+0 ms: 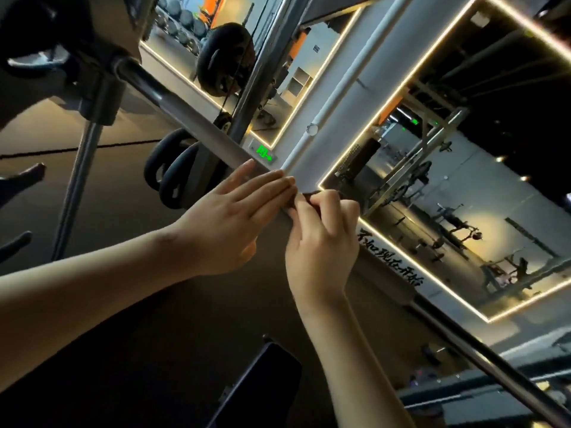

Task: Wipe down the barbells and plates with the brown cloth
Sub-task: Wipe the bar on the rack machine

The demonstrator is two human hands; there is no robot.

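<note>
Brown cloth (pixel 311 196) mostly under right hand (pixel 323 242)

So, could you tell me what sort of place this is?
Most likely a gym: a barbell crosses the view, weight plates are stored beside it, and rows of dumbbells stand behind.

Black brush lettering (pixel 390 258) on the white wall (pixel 343 88), four o'clock of centre, reads 不如现在开始. A green exit sign (pixel 265 152) sits at twelve o'clock, its legend unreadable.

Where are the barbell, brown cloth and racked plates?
barbell (pixel 191 118), head view, bare shaft up-left of the cloth.
brown cloth (pixel 310 197), head view, dark fold showing on the barbell.
plates (pixel 182 168), head view, face of the nearer black plate.
</note>
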